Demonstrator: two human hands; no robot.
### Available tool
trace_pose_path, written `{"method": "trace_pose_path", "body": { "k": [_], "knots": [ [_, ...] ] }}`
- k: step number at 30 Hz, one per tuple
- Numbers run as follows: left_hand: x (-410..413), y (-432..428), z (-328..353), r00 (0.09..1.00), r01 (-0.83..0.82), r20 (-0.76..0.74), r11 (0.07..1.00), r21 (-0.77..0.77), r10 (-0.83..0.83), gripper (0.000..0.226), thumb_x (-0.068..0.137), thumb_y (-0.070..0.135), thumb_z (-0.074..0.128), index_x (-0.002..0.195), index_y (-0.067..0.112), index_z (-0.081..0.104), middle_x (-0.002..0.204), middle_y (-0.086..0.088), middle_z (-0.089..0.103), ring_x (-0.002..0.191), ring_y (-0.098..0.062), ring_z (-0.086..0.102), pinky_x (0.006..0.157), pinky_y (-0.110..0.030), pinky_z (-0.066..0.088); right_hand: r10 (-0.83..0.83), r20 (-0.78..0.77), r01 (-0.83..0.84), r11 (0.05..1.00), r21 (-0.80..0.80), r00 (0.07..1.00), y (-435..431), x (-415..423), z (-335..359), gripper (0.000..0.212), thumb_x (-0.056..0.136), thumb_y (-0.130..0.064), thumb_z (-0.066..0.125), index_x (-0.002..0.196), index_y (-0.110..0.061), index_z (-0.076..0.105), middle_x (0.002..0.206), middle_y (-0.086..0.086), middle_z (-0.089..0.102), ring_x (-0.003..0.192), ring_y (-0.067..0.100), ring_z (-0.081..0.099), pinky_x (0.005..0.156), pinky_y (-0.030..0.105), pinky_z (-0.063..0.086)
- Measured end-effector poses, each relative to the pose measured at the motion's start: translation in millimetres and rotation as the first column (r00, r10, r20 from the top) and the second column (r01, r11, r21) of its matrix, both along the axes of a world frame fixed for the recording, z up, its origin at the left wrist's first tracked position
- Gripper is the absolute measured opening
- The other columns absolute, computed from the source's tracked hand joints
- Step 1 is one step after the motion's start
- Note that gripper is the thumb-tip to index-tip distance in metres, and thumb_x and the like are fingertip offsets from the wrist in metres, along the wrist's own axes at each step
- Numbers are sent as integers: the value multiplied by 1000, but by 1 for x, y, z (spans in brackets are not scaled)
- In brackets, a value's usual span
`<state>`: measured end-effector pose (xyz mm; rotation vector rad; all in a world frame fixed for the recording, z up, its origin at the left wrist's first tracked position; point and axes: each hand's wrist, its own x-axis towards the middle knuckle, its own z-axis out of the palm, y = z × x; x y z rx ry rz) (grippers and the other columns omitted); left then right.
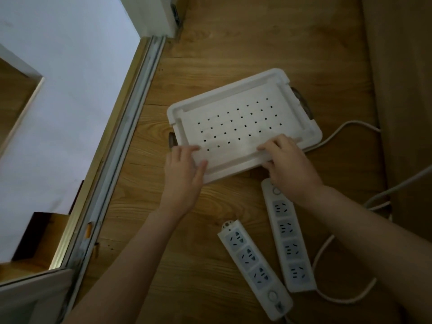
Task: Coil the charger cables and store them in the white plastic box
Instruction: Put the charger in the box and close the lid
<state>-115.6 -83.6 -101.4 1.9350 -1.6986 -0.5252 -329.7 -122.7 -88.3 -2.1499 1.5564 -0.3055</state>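
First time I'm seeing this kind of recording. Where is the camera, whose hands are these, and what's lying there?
No machine here: one camera, worn on a person's head, looks down at their bare hands. On the wooden floor lies the white plastic box, its top dotted with small square holes. The left hand rests spread fingers on its near left corner; the right hand seems to grip its near rim. Nearer the person lie two white power strips, a short strip with three sockets and a long strip with four. Loose white cables trail around, not yet coiled.
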Motion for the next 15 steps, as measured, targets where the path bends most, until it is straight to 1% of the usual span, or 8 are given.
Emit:
{"method": "trace_pose_path", "body": {
  "k": [2,4,6,7,9,12,13,15],
  "knots": [
    [5,-10,-4,958,-281,-28,957,75,284,47,92,26,53,134,9,40,134,-10,39,124,-20,32,105,-40,33,52,24,-52,999,-1,998,-4,8,5,46,93,-20,52,138,-17,41,135,3,41,128,18,35,110,32,29],
    [9,-19,-7,835,-452,-173,830,326,522,62,88,31,58,140,10,32,139,-10,39,127,-25,37,105,-45,36,80,-70,-78,996,41,994,-14,18,4,52,97,-30,42,146,-21,25,152,4,23,143,23,12,118,41,9],
    [10,-24,-7,636,-400,-399,724,562,660,53,89,34,59,133,10,42,124,-5,54,109,-21,53,89,-36,45,98,-186,-72,988,139,978,-23,26,-1,55,99,-36,33,149,-24,13,158,2,5,145,28,-6,117,50,-3],
    [8,-25,-5,567,-363,-464,712,601,681,43,90,32,59,126,11,48,113,-2,59,97,-17,57,80,-30,47,111,-223,-71,981,180,969,-26,28,-4,55,100,-37,30,149,-24,10,159,2,0,145,30,-9,116,53,-3],
    [6,-26,-3,595,-399,-478,754,522,646,33,90,25,61,118,12,50,107,2,59,92,-15,58,73,-27,48,129,-271,-77,978,193,954,-27,32,-9,54,100,-38,26,149,-23,8,158,3,-4,144,34,-10,115,57,-1],
    [6,-22,-1,688,-470,-411,799,374,598,30,89,17,63,111,16,42,97,4,54,91,-15,57,76,-30,49,140,-292,-95,982,162,946,-22,35,-11,54,100,-39,24,149,-24,6,158,3,-5,144,34,-10,115,56,-1],
    [6,-19,-1,701,-489,-385,798,352,600,29,90,17,61,110,17,41,96,5,52,91,-15,56,76,-31,49,154,-288,-112,981,159,945,-20,37,-11,54,100,-40,24,149,-24,6,158,3,-5,144,34,-10,115,55,-2],
    [12,-11,-1,673,-515,-398,781,353,624,31,90,15,60,113,17,39,95,6,50,90,-14,56,77,-31,49,192,-281,-151,975,162,940,-15,45,-11,56,100,-42,23,150,-24,6,159,3,-6,144,33,-10,116,54,-2]
  ]
}}
